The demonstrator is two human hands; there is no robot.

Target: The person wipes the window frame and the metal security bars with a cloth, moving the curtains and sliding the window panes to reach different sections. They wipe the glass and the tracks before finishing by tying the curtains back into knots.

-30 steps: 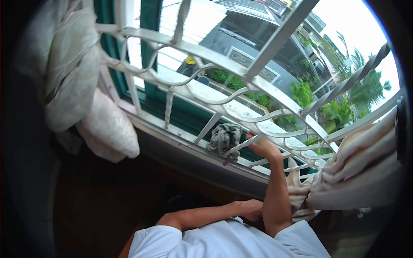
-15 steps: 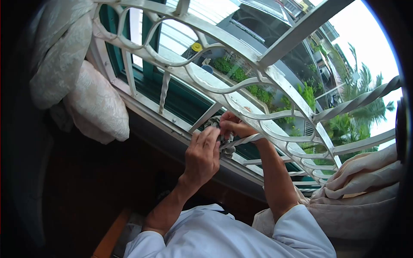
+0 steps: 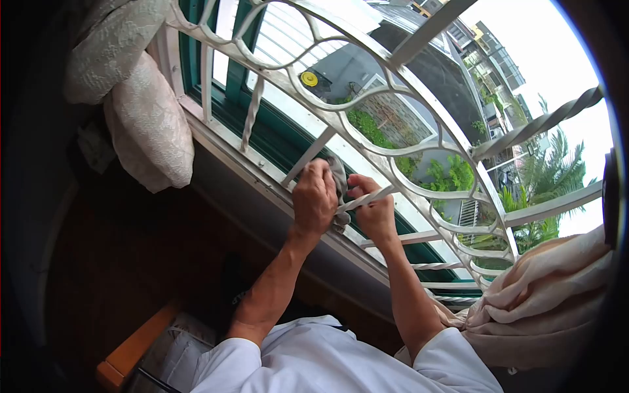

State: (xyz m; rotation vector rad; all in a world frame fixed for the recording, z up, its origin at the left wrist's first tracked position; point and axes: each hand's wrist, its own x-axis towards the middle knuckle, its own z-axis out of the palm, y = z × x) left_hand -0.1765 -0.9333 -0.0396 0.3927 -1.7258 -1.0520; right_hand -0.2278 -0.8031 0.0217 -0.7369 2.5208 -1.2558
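Note:
A crumpled grey cloth [image 3: 339, 177] lies against the window frame, partly hidden behind my fingers and a white bar. My left hand [image 3: 314, 200] is closed on the cloth, with its back towards me. Just to the right, my right hand [image 3: 375, 213] reaches behind a twisted white bar [image 3: 367, 198], which crosses in front of it. Its fingers are loosely curled and a little apart, close to the cloth, with nothing visible in them. Around both hands runs the white window grille [image 3: 334, 121], made of curved and straight bars.
The sill [image 3: 252, 173] and green window frame [image 3: 275, 134] run diagonally below the grille. A knotted pale curtain [image 3: 151, 124] hangs at left, another gathered curtain [image 3: 544, 295] at right. An orange-brown wooden edge [image 3: 134, 347] is at lower left. Plants and buildings show outside.
My right hand has come away from the cloth and moved lower, beside the twisted bar. My left hand has moved up onto the cloth. The view has shifted slightly.

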